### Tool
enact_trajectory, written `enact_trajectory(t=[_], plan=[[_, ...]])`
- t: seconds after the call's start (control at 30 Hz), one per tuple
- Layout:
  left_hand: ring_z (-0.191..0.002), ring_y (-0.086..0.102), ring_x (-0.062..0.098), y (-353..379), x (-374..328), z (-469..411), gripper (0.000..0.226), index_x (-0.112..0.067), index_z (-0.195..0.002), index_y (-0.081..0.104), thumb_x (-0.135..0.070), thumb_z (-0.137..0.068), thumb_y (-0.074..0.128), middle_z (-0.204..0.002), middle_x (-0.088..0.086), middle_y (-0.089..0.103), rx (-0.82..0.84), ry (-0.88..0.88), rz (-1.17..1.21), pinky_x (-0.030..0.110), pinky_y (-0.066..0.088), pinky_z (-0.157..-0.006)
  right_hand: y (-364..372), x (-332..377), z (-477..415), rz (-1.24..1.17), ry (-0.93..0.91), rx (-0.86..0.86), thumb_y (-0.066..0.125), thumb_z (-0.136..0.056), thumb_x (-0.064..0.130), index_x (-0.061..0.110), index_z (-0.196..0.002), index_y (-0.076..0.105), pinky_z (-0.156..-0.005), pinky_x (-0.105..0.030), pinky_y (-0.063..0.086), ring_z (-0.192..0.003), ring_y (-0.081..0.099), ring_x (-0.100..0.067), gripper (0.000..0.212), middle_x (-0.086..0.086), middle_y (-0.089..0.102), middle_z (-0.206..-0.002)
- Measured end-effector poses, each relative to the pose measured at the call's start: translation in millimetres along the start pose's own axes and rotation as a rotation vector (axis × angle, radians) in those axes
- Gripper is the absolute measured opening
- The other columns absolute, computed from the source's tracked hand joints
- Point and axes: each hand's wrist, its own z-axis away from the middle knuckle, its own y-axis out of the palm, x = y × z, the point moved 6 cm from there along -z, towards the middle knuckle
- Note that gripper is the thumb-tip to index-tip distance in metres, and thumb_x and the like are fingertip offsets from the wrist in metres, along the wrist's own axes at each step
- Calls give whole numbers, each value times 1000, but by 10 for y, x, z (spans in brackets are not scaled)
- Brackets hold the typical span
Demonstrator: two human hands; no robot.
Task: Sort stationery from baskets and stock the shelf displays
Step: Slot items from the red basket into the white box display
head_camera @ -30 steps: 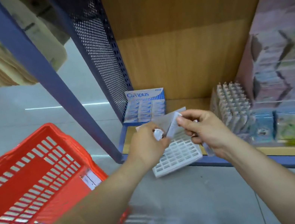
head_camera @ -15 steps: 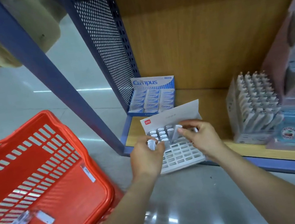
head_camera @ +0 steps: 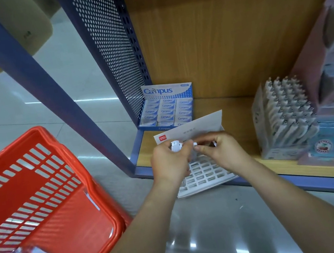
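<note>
Small white pieces point(head_camera: 176, 146), too small to tell their long axis, bunch in the curled grip of the left hand point(head_camera: 170, 163) above the grid tray point(head_camera: 205, 173) overhanging the front edge of the shelf point(head_camera: 238, 118) by its left corner, while the right hand point(head_camera: 224, 152) pinches one.

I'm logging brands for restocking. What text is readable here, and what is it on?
"Campus": blue box, on its header.
"Campus": each eraser in it.
"deli", small red logo: flap of the white tray.
Too blurred: grey print on the flap, the header's corner label, the round sticker at right.
</note>
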Motion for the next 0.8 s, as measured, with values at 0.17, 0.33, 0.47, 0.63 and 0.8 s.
enact_trajectory(t=[0.17,0.33,0.47,0.63,0.8], plan=[[-41,48,15,63,62,-69,16,-13,-71,65,-15,-84,72,-58,5,61,27,-48,11,20,39,-40,17,-17,26,132,-20,49,73,-85,9,16,-99,77,-74,-21,47,-82,64,-19,17,1,72,-92],[-53,59,23,75,70,-133,10,-16,-74,65,-16,-82,71,-66,4,67,21,16,-193,29,51,-47,47,-77,84,56,28,52,71,-86,10,13,-100,74,-68,-16,48,-77,62,-7,15,2,71,-90],[-54,58,26,6,47,-150,10,-16,-73,65,-18,-80,72,-65,2,68,-31,44,-170,37,54,-58,48,-137,99,-207,138,12,72,-87,18,9,-93,71,-56,-10,41,-61,54,6,11,10,65,-77],[-45,52,21,-278,163,-60,16,-15,-67,63,-12,-82,69,-56,1,63,-176,16,-38,31,48,-49,109,-237,65,-206,270,-70,78,-80,33,16,-77,56,-50,-20,37,-58,45,-9,28,0,53,-72],[-61,66,19,-328,281,-2,14,-17,-71,64,-21,-80,74,-64,-4,69,-174,6,-175,36,57,-62,172,-209,54,-214,276,-109,78,-80,31,17,-75,53,-52,-20,38,-59,45,-10,29,2,50,-70]])
